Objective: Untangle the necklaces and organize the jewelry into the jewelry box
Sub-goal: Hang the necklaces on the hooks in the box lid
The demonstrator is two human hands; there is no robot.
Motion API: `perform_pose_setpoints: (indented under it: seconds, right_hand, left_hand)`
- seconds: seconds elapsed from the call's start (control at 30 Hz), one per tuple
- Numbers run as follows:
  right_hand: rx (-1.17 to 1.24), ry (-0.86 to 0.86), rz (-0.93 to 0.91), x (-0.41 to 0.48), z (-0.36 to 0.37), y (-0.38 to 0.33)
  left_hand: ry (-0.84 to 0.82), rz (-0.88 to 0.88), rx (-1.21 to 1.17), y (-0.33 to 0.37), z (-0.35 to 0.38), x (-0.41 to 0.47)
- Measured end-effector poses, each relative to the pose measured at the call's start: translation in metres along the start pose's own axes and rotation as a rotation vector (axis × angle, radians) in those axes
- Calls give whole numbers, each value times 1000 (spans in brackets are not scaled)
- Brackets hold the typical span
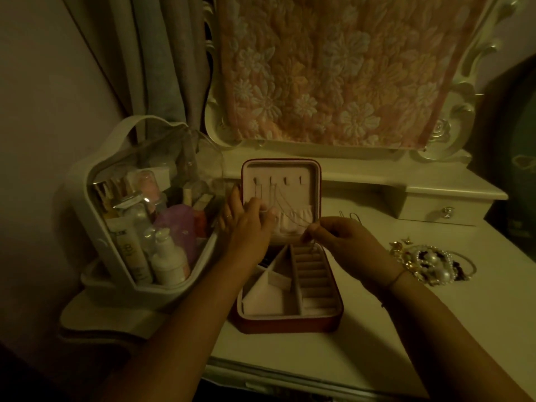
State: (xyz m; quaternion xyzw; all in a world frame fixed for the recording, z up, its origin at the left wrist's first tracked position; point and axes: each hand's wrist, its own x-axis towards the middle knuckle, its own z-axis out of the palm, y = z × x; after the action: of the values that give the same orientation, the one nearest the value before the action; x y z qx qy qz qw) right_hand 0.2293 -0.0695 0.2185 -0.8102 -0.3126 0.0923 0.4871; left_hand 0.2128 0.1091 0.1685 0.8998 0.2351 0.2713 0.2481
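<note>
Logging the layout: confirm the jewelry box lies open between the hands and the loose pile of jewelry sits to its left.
One detail is wrong: the head view shows the pile of jewelry on the table to the right of the open jewelry box, not the left. Left of it stands a cosmetics case.

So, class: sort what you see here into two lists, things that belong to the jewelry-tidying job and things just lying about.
Part of the job:
jewelry box
thin chain
jewelry pile
left hand
right hand

Just lying about:
cosmetics case
lotion bottle
floral cloth
small drawer
hair pins
</note>
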Motion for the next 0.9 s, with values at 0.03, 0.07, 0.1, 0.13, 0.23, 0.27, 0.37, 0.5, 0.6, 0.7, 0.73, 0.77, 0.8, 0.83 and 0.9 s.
perform_pose_setpoints:
  seconds: [0.03,0.07,0.1,0.13,0.23,0.27,0.37,0.5,0.6,0.7,0.73,0.77,0.8,0.83,0.9]
  right_hand:
    - [-3,1,0,4,-1,-2]
    - [18,8,-1,9,-2,-5]
    - [57,22,-3,15,-2,-8]
    - [105,41,-9,22,-1,-11]
    - [200,76,-54,46,1,-18]
    - [202,77,-73,54,2,-20]
    - [207,69,-104,76,9,-24]
    - [148,59,-107,91,18,-20]
    - [112,55,-119,93,20,-17]
    - [125,49,-121,94,19,-15]
    - [123,40,-123,94,19,-14]
    - [119,28,-126,94,19,-14]
    - [113,14,-128,93,19,-13]
    - [102,5,-124,93,19,-12]
    - [51,7,-115,93,16,-9]
  left_hand:
    - [-10,-4,-10,-1,0,0]
    - [-22,-11,-25,-2,-1,1]
    - [-35,-23,-45,-2,-2,2]
    - [-46,-36,-68,-2,-3,2]
    - [-71,-83,-158,-1,-7,1]
    - [-85,-103,-191,0,-8,1]
    - [-134,-156,-256,1,-10,0]
    - [-150,-179,-365,-1,-12,-2]
    - [-156,-192,-407,0,-13,-4]
    - [-131,-188,-471,1,-14,-4]
    - [-125,-183,-486,0,-14,-3]
    - [-124,-177,-495,-1,-13,-3]
    - [-122,-170,-499,-3,-12,-3]
    - [-116,-163,-505,-3,-12,-3]
    - [-95,-154,-526,-3,-13,-3]
